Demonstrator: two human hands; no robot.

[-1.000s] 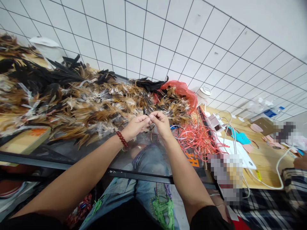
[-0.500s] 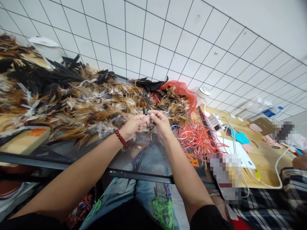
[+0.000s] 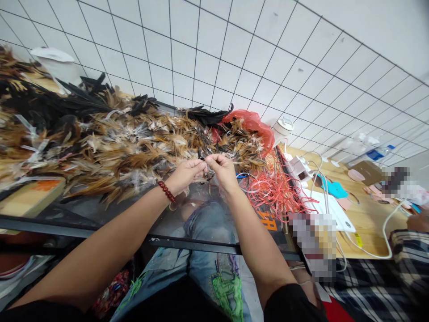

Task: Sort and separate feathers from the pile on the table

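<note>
My left hand (image 3: 188, 175) and my right hand (image 3: 222, 171) meet fingertip to fingertip over the near edge of a heap of brown and cream feathers (image 3: 147, 145). Each is closed in a pinch, thumb against fingers. A small dark bit shows at the touching fingertips, too small to name. Feathers lie directly behind and below the fingers, so what belongs to the pinch is hard to separate from the heap. A dark red bead bracelet (image 3: 166, 193) circles my left wrist. Right of my right hand lies a tangle of red and pink strings (image 3: 271, 190).
A red plastic bag (image 3: 250, 120) and black feathers (image 3: 206, 115) lie behind the heap. To the right are a white lidded container (image 3: 283, 129), white cables and a white flat device (image 3: 326, 209). A wooden box (image 3: 31, 201) sits left. A person's plaid sleeve (image 3: 409, 255) shows far right.
My hands keep their pinch, their fingertips still together with only a slight shift. A dark bit shows a little more clearly between them. The whole view has turned slightly.
</note>
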